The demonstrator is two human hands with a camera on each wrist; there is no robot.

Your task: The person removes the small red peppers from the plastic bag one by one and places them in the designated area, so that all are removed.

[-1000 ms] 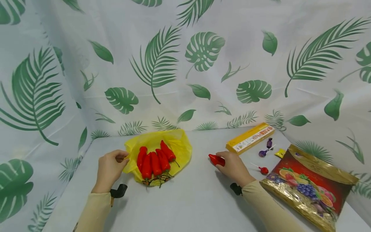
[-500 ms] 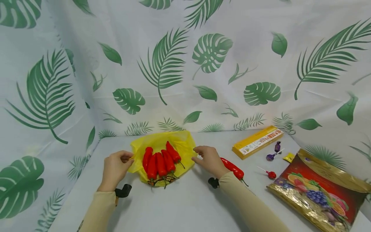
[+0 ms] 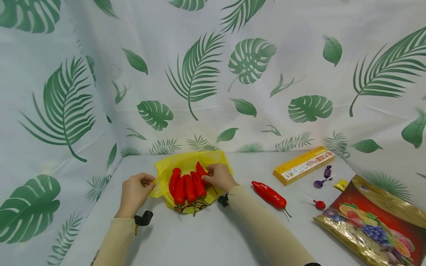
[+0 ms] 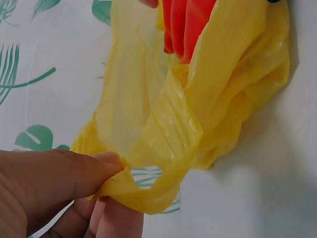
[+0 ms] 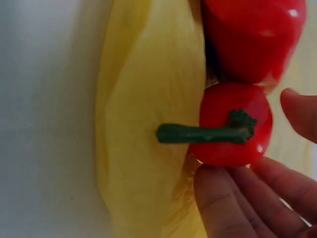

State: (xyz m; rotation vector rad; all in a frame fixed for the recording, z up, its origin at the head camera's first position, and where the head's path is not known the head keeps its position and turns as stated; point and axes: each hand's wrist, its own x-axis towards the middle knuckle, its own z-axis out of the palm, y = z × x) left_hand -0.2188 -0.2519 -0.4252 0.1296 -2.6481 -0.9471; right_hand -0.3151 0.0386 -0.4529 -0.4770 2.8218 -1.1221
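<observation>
My left hand [image 3: 134, 192] pinches a handle of the yellow plastic bag [image 3: 186, 157] between thumb and fingers; in the left wrist view the handle loop [image 4: 158, 196] hangs from that pinch. Several red chili peppers [image 3: 180, 192] with green stems lie side by side in the bag's mouth. My right hand [image 3: 220, 177] is at the rightmost pepper [image 3: 200, 169]. In the right wrist view its fingers [image 5: 218, 198] touch that pepper's side, while the thumb [image 5: 299, 111] stays apart from it. Another red chili pepper [image 3: 269, 194] lies alone on the table, right of my right forearm.
A yellow-orange pasta box [image 3: 304, 165] lies at the back right. Near it are a purple wrapped candy [image 3: 327, 171], a purple lollipop [image 3: 318, 183], a yellow packet [image 3: 341, 184] and a red lollipop [image 3: 319, 204]. A large gold-red bag [image 3: 372, 221] lies at the right edge.
My right hand let go of the red chili pepper on the table and moved left to the peppers in the bag. My left hand keeps its pinch. The view has turned slightly right-to-left.
</observation>
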